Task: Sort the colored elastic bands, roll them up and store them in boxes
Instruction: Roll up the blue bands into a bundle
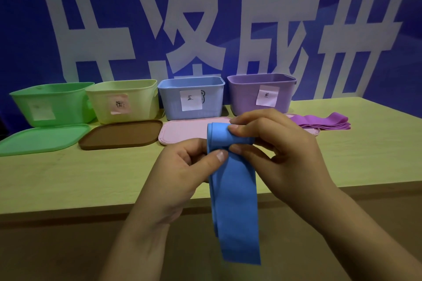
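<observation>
Backdrop [27,29]: blue wall panel with large white characters, far side

Tabletop [68,178]: pale wood, near edge running across the lower half of the view

Boxes, far row, left to right: green box [61,98], yellow box [139,96], blue box [169,100], purple box [242,96]; all open, each with a paper label on its front

Lids, lying flat just near of the boxes, left to right: green lid [41,139], brown lid [121,133], pink lid [185,131]

Blue band [235,201]: held in the air over the near tabletop edge; top end partly rolled into a short tube, long tail hanging down

Purple bands [324,121]: flat stack on the tabletop, right of the pink lid and near the purple box

Right hand [280,148]: grip clamped on the rolled end of the blue band, thumb and fingers curled round it

Left hand [182,166]: grip pinching the blue band just below the roll, thumb pressed on its face
</observation>
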